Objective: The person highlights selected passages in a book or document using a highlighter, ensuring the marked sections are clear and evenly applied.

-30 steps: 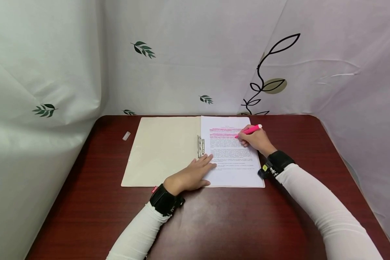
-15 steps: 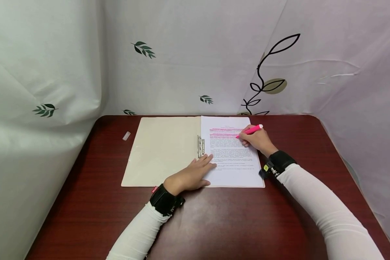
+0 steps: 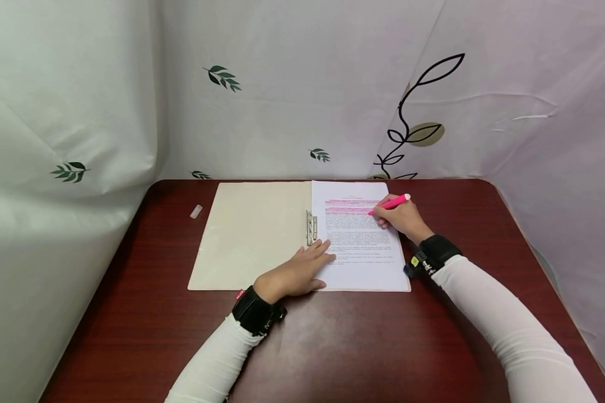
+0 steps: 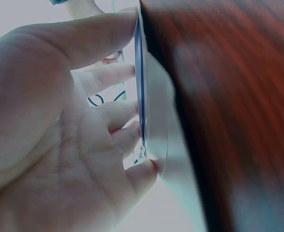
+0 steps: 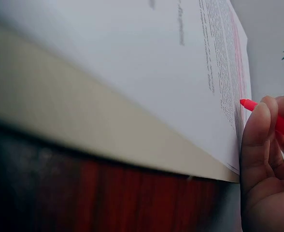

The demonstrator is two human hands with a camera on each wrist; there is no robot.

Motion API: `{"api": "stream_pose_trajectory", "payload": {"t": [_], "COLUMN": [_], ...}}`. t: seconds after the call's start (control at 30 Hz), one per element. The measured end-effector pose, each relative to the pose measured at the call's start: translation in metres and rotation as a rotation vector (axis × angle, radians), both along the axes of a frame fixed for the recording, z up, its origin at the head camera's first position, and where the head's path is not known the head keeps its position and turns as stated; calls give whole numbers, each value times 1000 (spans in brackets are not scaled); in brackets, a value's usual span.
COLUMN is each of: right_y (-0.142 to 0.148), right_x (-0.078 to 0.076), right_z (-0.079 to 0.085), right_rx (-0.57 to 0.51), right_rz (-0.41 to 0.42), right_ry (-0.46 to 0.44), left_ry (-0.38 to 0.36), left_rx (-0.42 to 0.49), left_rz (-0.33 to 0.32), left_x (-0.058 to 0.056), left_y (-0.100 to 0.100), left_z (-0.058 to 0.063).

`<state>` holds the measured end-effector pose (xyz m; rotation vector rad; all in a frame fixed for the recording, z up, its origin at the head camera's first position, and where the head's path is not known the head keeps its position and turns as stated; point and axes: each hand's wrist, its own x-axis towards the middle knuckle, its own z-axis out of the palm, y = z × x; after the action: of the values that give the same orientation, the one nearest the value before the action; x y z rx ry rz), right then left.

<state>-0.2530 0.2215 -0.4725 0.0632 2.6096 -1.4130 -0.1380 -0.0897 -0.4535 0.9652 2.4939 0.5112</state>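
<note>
Reddish-brown wood tabletop (image 3: 363,347) carries an open cream folder (image 3: 254,235). At the folder's six o'clock, the left hand (image 3: 296,273) rests spread fingers on the printed sheet (image 3: 363,276); between two and three, the right hand (image 3: 402,218) pinches a pink marker (image 3: 395,202), tip at highlighted lines (image 3: 347,211); beyond, at twelve, hangs white leaf-patterned cloth (image 3: 282,84).

Pink marker (image 3: 396,201) held to a printed white sheet (image 3: 363,275) in an open cream folder (image 3: 257,235)
The marker is pinched at a slant by the right grip (image 3: 402,217), tip on the text, pale end raised; several upper lines are streaked pink; the sheet is laid flat on the folder's right half, beside a metal clip (image 3: 311,228), its left edge touched by the left grip (image 3: 296,272).
</note>
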Motion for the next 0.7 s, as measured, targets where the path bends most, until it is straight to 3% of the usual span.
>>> {"api": "stream_pose_trajectory", "payload": {"t": [0.7], "right_y": [7], "right_x": [3], "right_z": [1], "right_rx": [-32], "right_rz": [-2], "right_ry": [6], "left_ry": [14], "left_rx": [4], "left_rz": [-7], "left_x": [1], "left_y": [0], "left_z": [1]}}
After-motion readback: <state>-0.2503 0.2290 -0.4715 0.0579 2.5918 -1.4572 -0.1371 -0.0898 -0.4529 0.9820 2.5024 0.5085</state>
